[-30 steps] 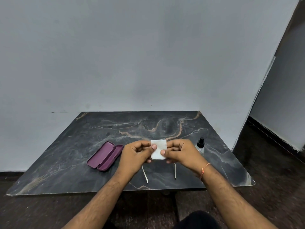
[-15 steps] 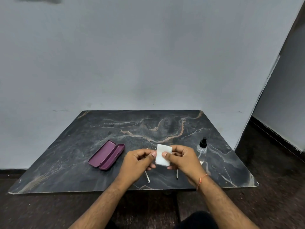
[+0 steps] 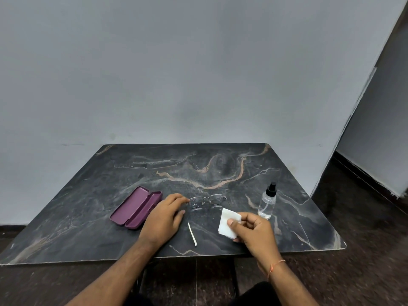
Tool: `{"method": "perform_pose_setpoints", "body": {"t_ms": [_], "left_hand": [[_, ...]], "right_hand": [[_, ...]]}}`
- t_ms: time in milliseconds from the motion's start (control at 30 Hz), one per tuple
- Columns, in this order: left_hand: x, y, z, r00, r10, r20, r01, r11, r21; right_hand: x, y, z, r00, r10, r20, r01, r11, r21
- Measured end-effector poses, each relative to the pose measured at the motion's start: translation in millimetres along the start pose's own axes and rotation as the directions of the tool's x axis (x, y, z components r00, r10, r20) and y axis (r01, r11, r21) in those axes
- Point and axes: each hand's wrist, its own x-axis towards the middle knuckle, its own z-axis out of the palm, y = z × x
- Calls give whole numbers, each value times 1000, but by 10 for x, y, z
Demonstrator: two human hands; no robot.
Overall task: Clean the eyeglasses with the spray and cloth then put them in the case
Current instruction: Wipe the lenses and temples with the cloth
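Two hands work over the near edge of the dark marble table [image 3: 220, 164]. The right hand [image 3: 254, 234], a thin orange thread round its wrist, pinches one folded white cloth [image 3: 227, 221] between thumb and fingers. The left hand [image 3: 164, 217] reaches forward, its fingertips at the left hinge of the one pair of thin-rimmed eyeglasses [image 3: 207, 200], which rests on the table with lenses upright and temples open toward the person; whether that grip is closed on the frame I cannot tell. Left of it one purple case [image 3: 136, 207] lies open, nothing inside. One clear spray bottle [image 3: 267, 202] with a black nozzle stands to the right. Behind rises a plain grey wall [image 3: 176, 74].
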Motion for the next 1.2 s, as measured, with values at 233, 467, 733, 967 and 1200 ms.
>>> {"method": "perform_pose_setpoints", "body": {"t_ms": [233, 467, 733, 967, 1200], "left_hand": [[138, -82, 79, 996, 53, -78, -45, 995, 90], [83, -27, 91, 975, 171, -144, -159, 983, 94], [-127, 28, 109, 952, 268, -149, -266, 963, 34], [-166, 67, 103, 945, 299, -130, -294, 954, 53], [-162, 48, 128, 946, 298, -129, -292, 954, 63]], "right_hand": [[23, 21, -51, 997, -70, -24, 67, 993, -98], [13, -47, 93, 971, -232, -52, 200, 916, -348], [162, -141, 262, 907, -416, 64, 372, 720, -585], [258, 69, 508, 854, -514, 88, 436, 611, -661], [223, 197, 601, 825, -530, 198, 516, 563, -646]]}}
